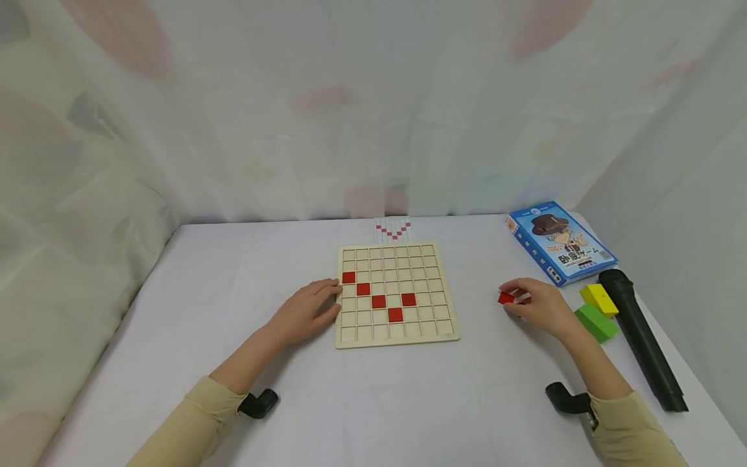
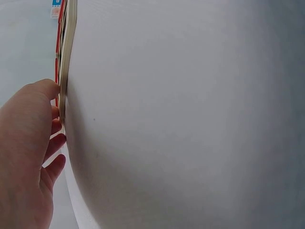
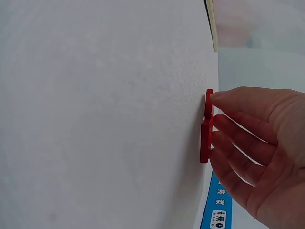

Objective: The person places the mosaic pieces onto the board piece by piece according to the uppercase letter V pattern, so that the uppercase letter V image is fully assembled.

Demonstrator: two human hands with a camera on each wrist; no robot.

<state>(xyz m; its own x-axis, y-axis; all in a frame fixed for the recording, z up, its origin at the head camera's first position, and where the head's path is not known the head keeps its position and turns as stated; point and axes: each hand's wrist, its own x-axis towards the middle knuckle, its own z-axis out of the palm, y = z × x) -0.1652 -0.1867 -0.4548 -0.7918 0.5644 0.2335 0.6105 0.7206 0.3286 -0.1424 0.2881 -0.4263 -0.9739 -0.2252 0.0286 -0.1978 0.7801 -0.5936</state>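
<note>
A light wooden grid board (image 1: pixel 397 344) lies on the white table, with several red tiles (image 1: pixel 379 301) set in its squares in a slanting line and one more tile (image 1: pixel 408 299) up to the right. My left hand (image 1: pixel 305 312) rests at the board's left edge, fingers loosely extended and their tips against the rim. Off to the right of the board, my right hand (image 1: pixel 539 306) pinches a red tile (image 1: pixel 505 298) between thumb and fingertips, low over the table. In the right wrist view a second red tile (image 3: pixel 205 140) shows right under the fingers.
Behind the board lies a pattern card (image 1: pixel 393 230) with a red V. At the right are a blue game box (image 1: pixel 561 241), a yellow block (image 1: pixel 598 299), a green block (image 1: pixel 596 322) and a black microphone (image 1: pixel 644 340). Cloth hangs around the table.
</note>
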